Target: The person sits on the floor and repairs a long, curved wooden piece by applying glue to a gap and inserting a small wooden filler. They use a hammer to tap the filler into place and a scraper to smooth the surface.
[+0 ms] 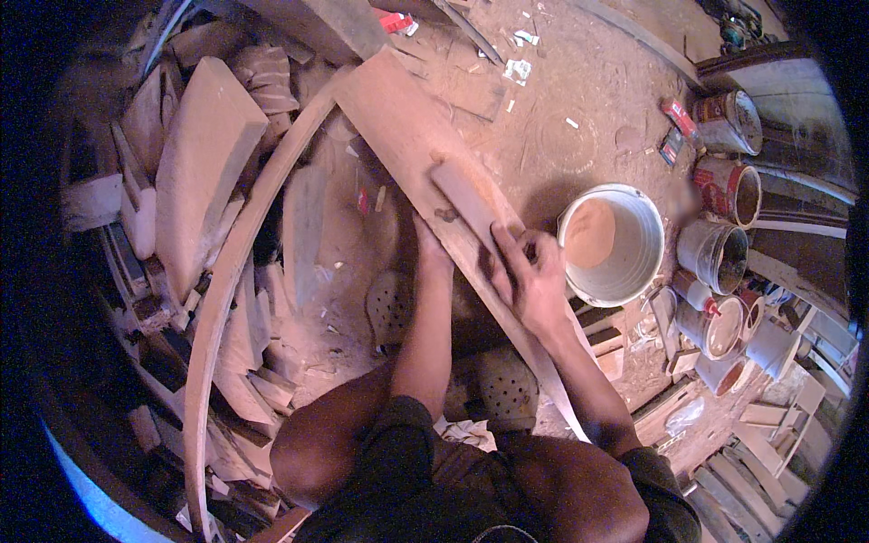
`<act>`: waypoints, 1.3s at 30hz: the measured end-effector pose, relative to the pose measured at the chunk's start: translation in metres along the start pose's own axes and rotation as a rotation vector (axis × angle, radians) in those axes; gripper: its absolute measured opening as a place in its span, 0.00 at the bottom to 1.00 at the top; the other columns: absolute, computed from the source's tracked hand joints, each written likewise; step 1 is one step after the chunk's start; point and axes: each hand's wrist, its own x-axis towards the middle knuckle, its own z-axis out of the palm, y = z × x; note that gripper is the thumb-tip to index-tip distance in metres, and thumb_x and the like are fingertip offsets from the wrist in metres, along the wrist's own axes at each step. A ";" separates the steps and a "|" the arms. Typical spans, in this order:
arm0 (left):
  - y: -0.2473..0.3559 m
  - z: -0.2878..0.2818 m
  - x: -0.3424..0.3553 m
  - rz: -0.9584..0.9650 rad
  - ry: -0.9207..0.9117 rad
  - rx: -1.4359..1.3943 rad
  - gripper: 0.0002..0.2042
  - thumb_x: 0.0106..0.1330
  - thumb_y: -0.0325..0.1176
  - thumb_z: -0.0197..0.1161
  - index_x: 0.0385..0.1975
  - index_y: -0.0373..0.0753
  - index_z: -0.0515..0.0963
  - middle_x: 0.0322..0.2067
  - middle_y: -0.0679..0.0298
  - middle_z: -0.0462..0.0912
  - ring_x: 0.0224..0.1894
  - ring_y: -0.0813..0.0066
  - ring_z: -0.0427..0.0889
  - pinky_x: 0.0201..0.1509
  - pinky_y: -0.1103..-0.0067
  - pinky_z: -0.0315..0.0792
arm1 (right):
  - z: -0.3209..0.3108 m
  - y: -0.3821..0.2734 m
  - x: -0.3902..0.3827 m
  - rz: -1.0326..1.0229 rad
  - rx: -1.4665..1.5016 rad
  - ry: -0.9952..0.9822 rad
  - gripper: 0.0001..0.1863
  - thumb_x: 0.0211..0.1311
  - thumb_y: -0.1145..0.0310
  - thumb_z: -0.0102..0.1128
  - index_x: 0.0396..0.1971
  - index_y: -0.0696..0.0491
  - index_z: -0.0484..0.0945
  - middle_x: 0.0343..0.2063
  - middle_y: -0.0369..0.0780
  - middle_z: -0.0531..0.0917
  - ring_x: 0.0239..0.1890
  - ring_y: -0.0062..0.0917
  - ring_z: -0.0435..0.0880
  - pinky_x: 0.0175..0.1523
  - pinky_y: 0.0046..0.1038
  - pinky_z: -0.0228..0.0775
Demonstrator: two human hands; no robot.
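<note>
A long wooden board (398, 118) slants across the middle, its near end reaching down beside my right arm. My left hand (433, 241) holds the board's left edge from beneath, and its fingers are hidden behind the wood. A flat, narrow wooden block (471, 204) lies lengthwise on the board's upper face. My right hand (540, 285) is closed on the near end of this block, with fingers bent over it. Pale orange dust lines the board along the block's right side. A dark knot (446, 215) shows in the board left of the block.
A white bucket (647, 244) with orange-tan matter inside stands right of my right hand. Several used paint buckets (724, 122) line the right side. On the left, a curved wooden strip (226, 262) arches past stacked offcuts (208, 154). Scraps litter the dusty floor (561, 81).
</note>
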 end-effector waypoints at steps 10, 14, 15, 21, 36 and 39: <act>-0.010 -0.019 0.010 0.055 0.076 0.010 0.31 0.68 0.61 0.41 0.59 0.43 0.68 0.49 0.61 0.75 0.50 0.68 0.76 0.54 0.69 0.74 | 0.011 0.014 0.003 0.014 -0.093 0.024 0.25 0.54 0.66 0.66 0.55 0.48 0.77 0.34 0.44 0.75 0.36 0.33 0.73 0.44 0.34 0.66; -0.005 -0.034 0.017 0.048 -0.049 0.007 0.30 0.68 0.61 0.42 0.58 0.42 0.69 0.47 0.64 0.76 0.50 0.69 0.76 0.54 0.69 0.74 | 0.005 0.006 -0.009 0.035 -0.056 0.010 0.25 0.54 0.66 0.67 0.55 0.47 0.77 0.36 0.42 0.76 0.38 0.32 0.75 0.45 0.34 0.65; -0.005 -0.033 0.015 0.069 -0.042 0.040 0.30 0.68 0.61 0.42 0.58 0.42 0.69 0.47 0.63 0.76 0.51 0.69 0.76 0.55 0.69 0.74 | 0.000 0.005 -0.018 0.046 -0.053 -0.009 0.25 0.53 0.66 0.67 0.55 0.47 0.78 0.37 0.41 0.76 0.39 0.31 0.75 0.45 0.34 0.65; -0.008 -0.027 0.013 0.117 0.048 0.130 0.30 0.68 0.61 0.43 0.57 0.42 0.69 0.49 0.63 0.75 0.52 0.67 0.75 0.56 0.68 0.73 | -0.004 -0.001 -0.036 0.033 -0.080 -0.086 0.25 0.53 0.66 0.67 0.54 0.46 0.77 0.40 0.40 0.76 0.42 0.30 0.74 0.45 0.33 0.63; -0.005 -0.010 0.013 0.031 -0.069 0.009 0.33 0.67 0.61 0.43 0.63 0.41 0.63 0.57 0.57 0.71 0.59 0.59 0.71 0.61 0.64 0.70 | -0.015 0.008 0.033 0.076 0.041 -0.055 0.23 0.56 0.65 0.63 0.54 0.49 0.78 0.33 0.45 0.74 0.37 0.37 0.74 0.44 0.35 0.67; -0.002 -0.014 0.014 -0.034 0.015 -0.050 0.33 0.67 0.60 0.43 0.63 0.40 0.63 0.56 0.57 0.71 0.58 0.60 0.71 0.60 0.64 0.71 | -0.002 0.019 0.041 -0.005 0.009 -0.016 0.23 0.56 0.64 0.64 0.54 0.48 0.78 0.31 0.44 0.73 0.34 0.36 0.72 0.42 0.36 0.67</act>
